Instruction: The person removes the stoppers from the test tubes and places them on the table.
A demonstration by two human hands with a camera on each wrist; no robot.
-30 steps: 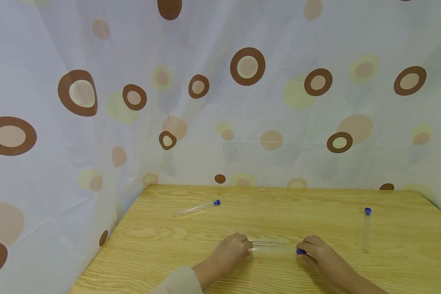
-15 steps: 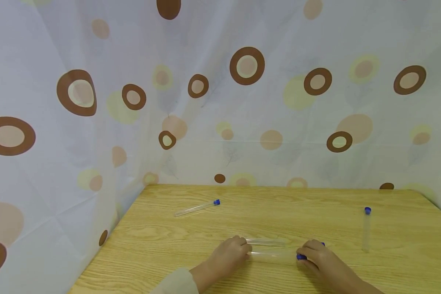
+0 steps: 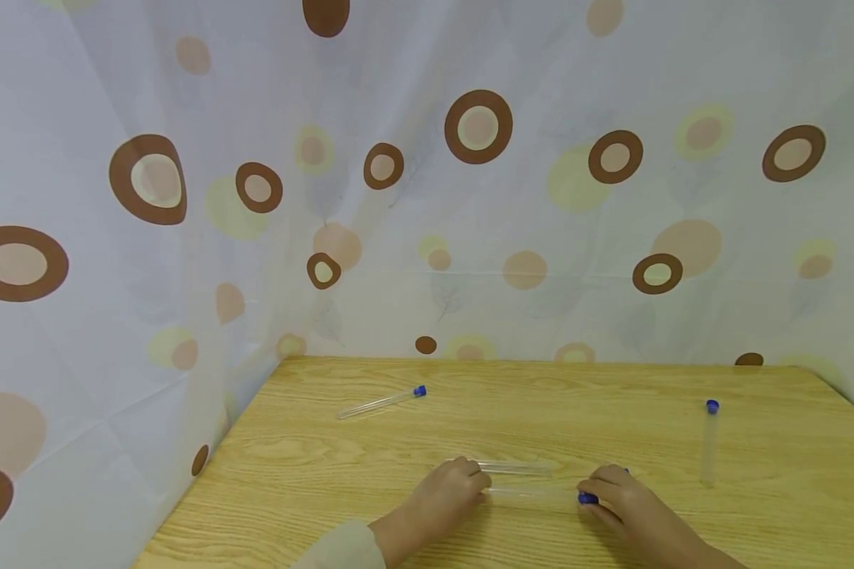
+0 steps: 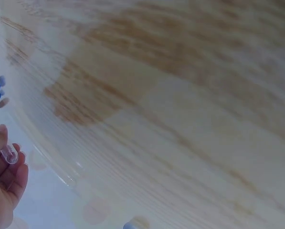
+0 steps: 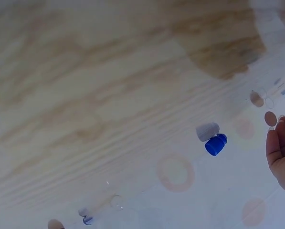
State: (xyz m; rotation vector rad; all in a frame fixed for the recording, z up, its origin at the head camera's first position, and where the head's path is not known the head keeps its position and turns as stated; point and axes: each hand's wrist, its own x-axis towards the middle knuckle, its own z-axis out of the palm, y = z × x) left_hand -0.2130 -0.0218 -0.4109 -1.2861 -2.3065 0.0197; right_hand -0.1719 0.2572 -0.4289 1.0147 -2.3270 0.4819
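My left hand point(image 3: 447, 496) holds a clear test tube point(image 3: 527, 495) near its left end, its length pointing toward my right hand. The tube's rounded end point(image 4: 10, 155) shows between thumb and fingers in the left wrist view. My right hand point(image 3: 629, 502) pinches a blue cap point(image 3: 587, 499) close to the tube's right end. A second clear tube point(image 3: 515, 468) lies just beyond, partly hidden by my left hand. Another blue cap point(image 5: 215, 145) lies on the table; in the head view my right hand hides most of it.
A blue-capped test tube point(image 3: 379, 405) lies at the back left of the wooden table point(image 3: 313, 466). Another capped tube point(image 3: 709, 450) is to the right of my right hand. A dotted curtain point(image 3: 527, 205) hangs behind and along the left side.
Both hands have come slightly nearer to me, with the tube and cap now apart from the second tube. A second blue cap shows behind my right hand, which has shifted slightly right.
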